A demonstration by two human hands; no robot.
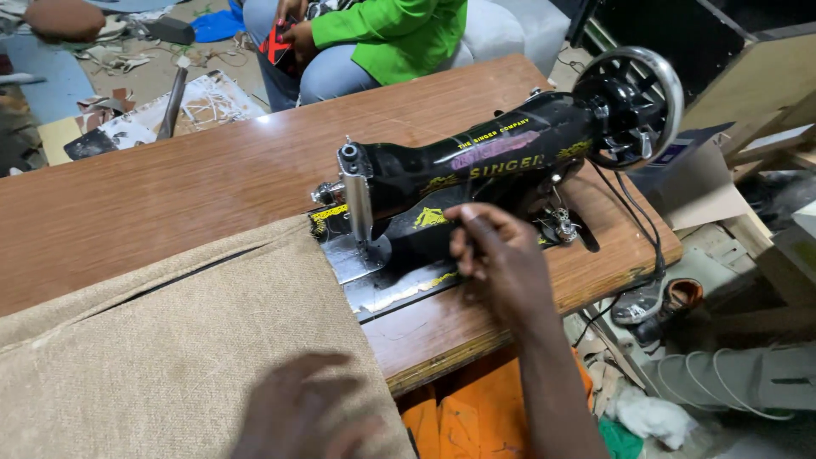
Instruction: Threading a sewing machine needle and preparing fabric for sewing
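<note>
Coarse tan woven fabric [170,340] covered the lower left of the frame, one large piece with a folded seam running across its upper part, its right edge ending just beside the needle plate of the machine. The left hand [297,412] lay flat on this cloth at the bottom centre, blurred, its fingers loosely spread and pressed down on the weave rather than gripping it. The long brown wooden table [212,178] ran from the left edge up toward the upper right, bearing both cloth and machine.

At the centre stood one black cast-metal sewing machine [476,170] with gold ornament, its presser bar to the left and its single spoked handwheel [633,106] at the upper right. The right hand [493,255] hovered in front of the machine's arm, in the middle of the frame, fingers curled together with the tips drawn close near the bed; whether they pinched a thread could not be told. This hand was well apart from the fabric, which lay to its left.

In the upper centre one other person in a bright green top [391,34] sat behind the table. At the lower right one dark foot pedal [637,306] hung beside the table's edge, near a brown shoe [684,293].
</note>
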